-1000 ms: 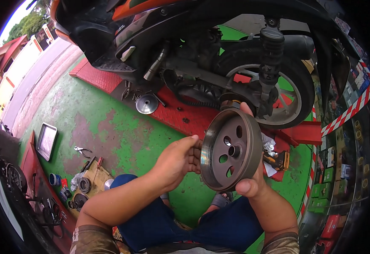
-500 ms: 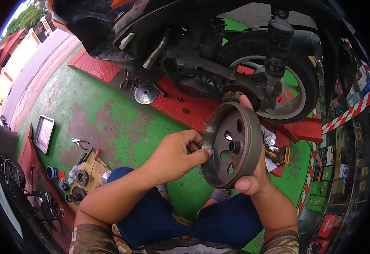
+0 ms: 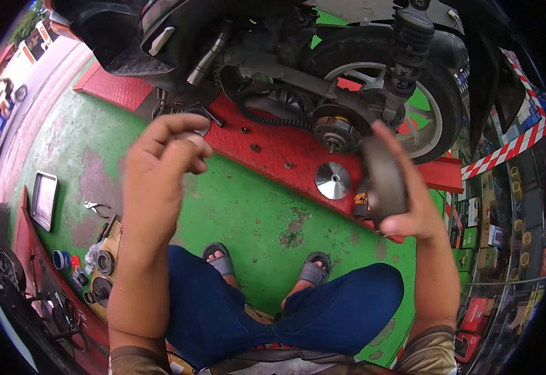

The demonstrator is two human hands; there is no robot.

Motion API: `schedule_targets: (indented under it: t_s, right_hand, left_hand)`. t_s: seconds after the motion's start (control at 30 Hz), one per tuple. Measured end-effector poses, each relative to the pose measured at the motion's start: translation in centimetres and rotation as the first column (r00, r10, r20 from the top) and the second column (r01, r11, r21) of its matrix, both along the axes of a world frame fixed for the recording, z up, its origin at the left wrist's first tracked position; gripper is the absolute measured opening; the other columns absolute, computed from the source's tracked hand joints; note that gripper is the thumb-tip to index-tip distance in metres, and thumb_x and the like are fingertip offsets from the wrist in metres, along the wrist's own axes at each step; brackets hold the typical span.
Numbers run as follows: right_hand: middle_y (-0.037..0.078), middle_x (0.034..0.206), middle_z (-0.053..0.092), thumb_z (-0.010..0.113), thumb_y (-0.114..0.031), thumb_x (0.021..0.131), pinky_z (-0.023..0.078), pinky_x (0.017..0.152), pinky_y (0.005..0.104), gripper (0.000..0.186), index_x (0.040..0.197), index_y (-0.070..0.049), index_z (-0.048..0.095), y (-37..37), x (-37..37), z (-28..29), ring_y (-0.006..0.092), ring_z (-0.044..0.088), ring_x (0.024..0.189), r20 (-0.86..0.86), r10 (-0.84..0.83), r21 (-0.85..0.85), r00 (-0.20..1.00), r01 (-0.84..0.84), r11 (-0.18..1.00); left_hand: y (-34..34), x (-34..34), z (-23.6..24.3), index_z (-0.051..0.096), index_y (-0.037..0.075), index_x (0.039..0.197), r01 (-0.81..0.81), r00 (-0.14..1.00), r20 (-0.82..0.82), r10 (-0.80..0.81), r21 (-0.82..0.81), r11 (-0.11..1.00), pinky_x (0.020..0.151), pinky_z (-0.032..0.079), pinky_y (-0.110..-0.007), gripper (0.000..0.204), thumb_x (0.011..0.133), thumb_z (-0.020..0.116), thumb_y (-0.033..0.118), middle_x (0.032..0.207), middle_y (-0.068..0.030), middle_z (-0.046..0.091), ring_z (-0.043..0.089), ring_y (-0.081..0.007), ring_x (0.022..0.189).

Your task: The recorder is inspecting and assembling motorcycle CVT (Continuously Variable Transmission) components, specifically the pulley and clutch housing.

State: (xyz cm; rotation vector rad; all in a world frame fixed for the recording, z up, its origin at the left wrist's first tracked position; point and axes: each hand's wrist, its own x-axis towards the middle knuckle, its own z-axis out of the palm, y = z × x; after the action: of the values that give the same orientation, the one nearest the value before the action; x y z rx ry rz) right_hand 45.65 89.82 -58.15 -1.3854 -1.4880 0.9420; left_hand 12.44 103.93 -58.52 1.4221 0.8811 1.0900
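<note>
My right hand grips a dark round clutch bell by its rim, thumb below and fingers along the far side. The bell is turned nearly edge-on and slightly blurred. It hangs in front of the scooter's rear wheel, just right of the exposed clutch hub and shaft. My left hand is raised at the left, apart from the bell. Its fingers are curled in with the thumb against them; whatever they may hold is hidden. Below the hub, a shiny cone-shaped pulley disc lies on the red ramp.
The drive belt hangs along the open transmission case. Small nuts lie on the red tread-plate ramp. At left are a metal tray, pliers and ring-shaped parts. A glass display case stands right, behind striped tape.
My left hand has let go of the clutch bell's rim and moved up and left. My right hand has carried the bell right and turned it edge-on, uncovering the hub and a shiny disc.
</note>
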Motion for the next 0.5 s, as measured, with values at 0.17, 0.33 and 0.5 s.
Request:
schedule_targets:
  t_s: [0.17,0.33,0.5]
  right_hand:
    - [0.028,0.151,0.039,0.086,-0.056,0.066,0.035,0.117,0.0521,0.121,0.164,-0.015,0.028,0.9,-2.3,-7.8,0.0474,0.040,0.140,0.499,0.303,-0.380,0.812,-0.109,0.919]
    - [0.031,0.157,0.029,0.087,-0.057,0.065,0.036,0.116,0.0588,0.123,0.164,-0.020,0.026,6.5,-6.5,-16.5,0.0570,0.034,0.141,0.660,0.322,-0.526,0.679,0.110,0.844]
    - [0.030,0.162,0.024,0.086,-0.056,0.065,0.036,0.114,0.0650,0.124,0.165,-0.025,0.020,14.7,-5.5,-23.2,0.0547,0.031,0.144,0.813,0.215,-0.419,0.541,0.288,0.861]
  left_hand:
    - [0.5,-0.1,0.7,0.063,-0.004,0.121,-0.088,0.975,0.207,0.078,0.038,0.995,0.077,0.049,-0.025,0.029,0.098,0.058,0.015,0.093,-0.0055,0.065,0.059,-0.0114,0.082]
    - [0.3,0.8,0.3,0.063,-0.004,0.120,-0.096,0.977,0.198,0.079,0.076,0.993,0.078,0.049,-0.026,0.029,0.099,0.059,0.015,0.092,-0.0066,0.065,0.060,-0.0122,0.083]
    - [0.5,1.4,-0.5,0.063,-0.005,0.119,-0.090,0.982,0.173,0.076,0.072,0.993,0.078,0.049,-0.028,0.029,0.098,0.060,0.015,0.092,-0.0074,0.064,0.059,-0.0136,0.084]
